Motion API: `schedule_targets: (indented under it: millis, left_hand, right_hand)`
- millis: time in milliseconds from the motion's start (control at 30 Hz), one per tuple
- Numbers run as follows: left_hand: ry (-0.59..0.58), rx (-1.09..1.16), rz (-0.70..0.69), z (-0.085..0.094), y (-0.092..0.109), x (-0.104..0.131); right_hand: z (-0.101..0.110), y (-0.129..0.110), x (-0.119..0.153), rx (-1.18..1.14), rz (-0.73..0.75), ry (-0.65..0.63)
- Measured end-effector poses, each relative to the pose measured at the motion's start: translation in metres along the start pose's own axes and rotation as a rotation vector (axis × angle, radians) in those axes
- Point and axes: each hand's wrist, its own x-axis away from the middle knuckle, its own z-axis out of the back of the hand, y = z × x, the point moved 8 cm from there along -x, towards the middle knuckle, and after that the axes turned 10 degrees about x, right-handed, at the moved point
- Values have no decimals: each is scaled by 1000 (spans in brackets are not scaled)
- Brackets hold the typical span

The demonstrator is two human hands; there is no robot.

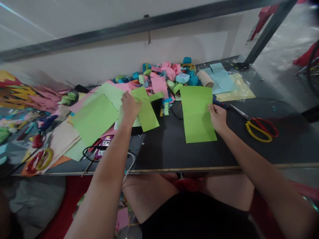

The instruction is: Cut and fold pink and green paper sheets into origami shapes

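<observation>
My right hand (218, 117) pinches the right edge of a bright green sheet of paper (198, 114), which is raised above the dark table. Between the thumb and fingers of my left hand (130, 108) is a narrower green paper strip (147, 111), tilted toward the right. Under and beside that hand lie pale green sheets (109, 93) and a larger bright green sheet (94, 119). Red-and-yellow-handled scissors (260, 127) rest to the right of my right hand, blades pointing left. A dark blue handled item (219, 102) is partly hidden behind that hand.
A heap of coloured paper loops (171, 76) and a cardboard tube (205, 78) lie along the wall. Light blue sheets (221, 78) are at the back right. Second scissors (40, 161) lie front left, near paper scraps and a black cable. A metal bar (124, 28) crosses above the table.
</observation>
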Motion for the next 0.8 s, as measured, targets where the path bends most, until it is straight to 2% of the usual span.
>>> schedule_targets:
  millis: [33,100,167,233,267,333,433,533,633,700,800]
  left_hand:
    - [33,29,-110,1,17,10]
    - [-36,156,-347,-10,59,42]
    - [-279,286,-581,-37,105,87]
    - [-508,360,-738,-64,141,132]
    - [-560,376,-766,-75,153,148]
    - [-590,383,-766,-90,165,163]
    - [-604,391,-698,-100,164,160]
    - [-578,408,-635,-88,158,145]
    - [-612,390,-654,-65,163,138]
    - [-680,368,-683,-50,172,139]
    - [-716,417,-651,-27,182,135]
  right_hand:
    - [0,1,0,6,-2,8]
    - [1,1,0,-1,-9,37]
    - [1,-2,0,-65,-13,61]
    - [0,-6,2,-141,-12,61]
    - [-1,-8,4,-161,-13,53]
    - [0,-12,9,-162,-20,47]
    - [7,-24,17,-165,13,44]
    - [22,-55,21,-114,197,30]
    - [37,-102,25,122,452,15]
    - [32,-131,27,207,576,-146]
    - [22,-154,27,239,561,-363]
